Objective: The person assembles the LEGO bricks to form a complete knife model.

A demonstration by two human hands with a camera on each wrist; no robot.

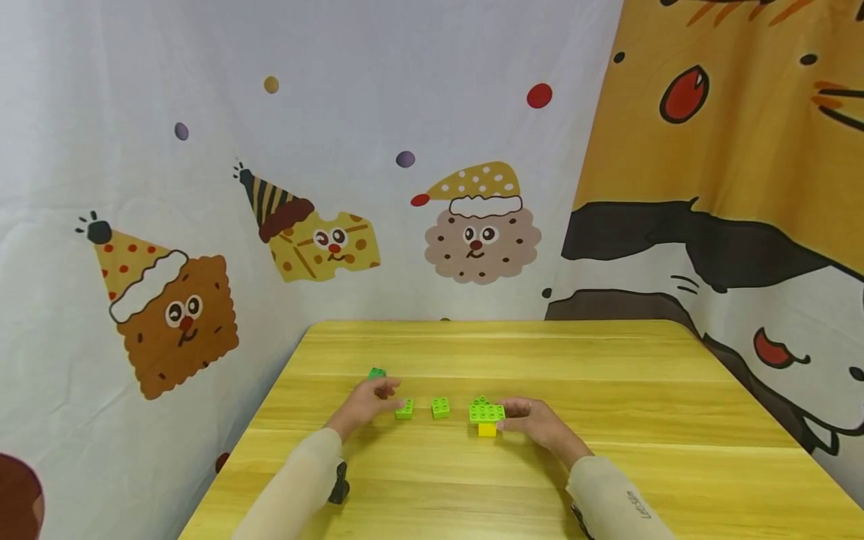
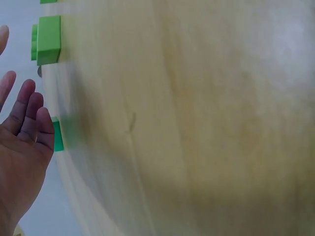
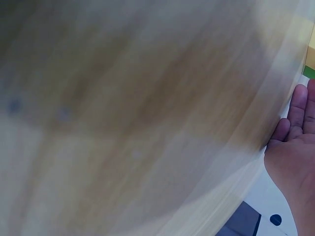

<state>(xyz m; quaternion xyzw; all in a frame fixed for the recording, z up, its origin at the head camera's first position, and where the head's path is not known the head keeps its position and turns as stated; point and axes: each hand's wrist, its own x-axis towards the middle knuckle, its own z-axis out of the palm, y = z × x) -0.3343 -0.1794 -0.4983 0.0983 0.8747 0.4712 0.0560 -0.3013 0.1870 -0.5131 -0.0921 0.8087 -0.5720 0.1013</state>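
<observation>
Nearest the camera are two pale sleeves, the left sleeve (image 1: 297,480) with a dark fitting (image 1: 340,484) at the wrist and the right sleeve (image 1: 614,495) bearing small lettering; both reach over a wood-grained surface (image 1: 439,480). The left hand (image 1: 364,405) is loosely spread with nothing in its grip, its thumb just beside a lime brick (image 1: 404,411); whether they touch I cannot tell. A dark green brick (image 1: 376,372) stands at the far left, partly behind that hand. A second lime brick (image 1: 440,408) sits between the hands. To its right, the right hand (image 1: 536,421) pinches the right side of a brick stack (image 1: 487,414), whose wide lime piece rests over a yellow brick. The left wrist view adds the lime brick's smooth side, the open palm and a gap between little finger and thumb; the right wrist view shows the right hand's fingers fairly straight. Behind hangs a cartoon-printed cloth (image 1: 378,75).
</observation>
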